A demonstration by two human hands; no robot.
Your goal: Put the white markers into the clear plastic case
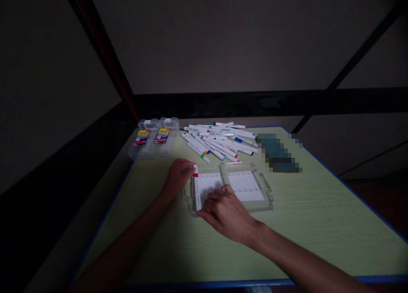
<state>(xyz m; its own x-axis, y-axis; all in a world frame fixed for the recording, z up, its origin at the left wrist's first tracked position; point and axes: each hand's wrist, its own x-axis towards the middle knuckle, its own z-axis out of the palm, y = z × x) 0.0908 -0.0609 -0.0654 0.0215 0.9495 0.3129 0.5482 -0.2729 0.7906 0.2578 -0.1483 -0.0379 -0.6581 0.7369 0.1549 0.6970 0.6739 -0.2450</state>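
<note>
Red-banded white marker (197,191) lies lengthwise along the left side of the opened clear plastic marker case (247,207), on the table (318,225). Left hand (179,174): grip bent in, fingertips at the cap end; can't tell if it's pinched. Right hand (231,214): grip loosely curled, thumb by the marker's lower end; can't tell if it has hold. Marker likely light, stiff, smooth, prone to roll; best taken mid-barrel, thumb plus 1 finger. Case looks thin, rigid, maybe brittle; steady by outer rim. Loose markers (219,143) heaped beyond.
</note>
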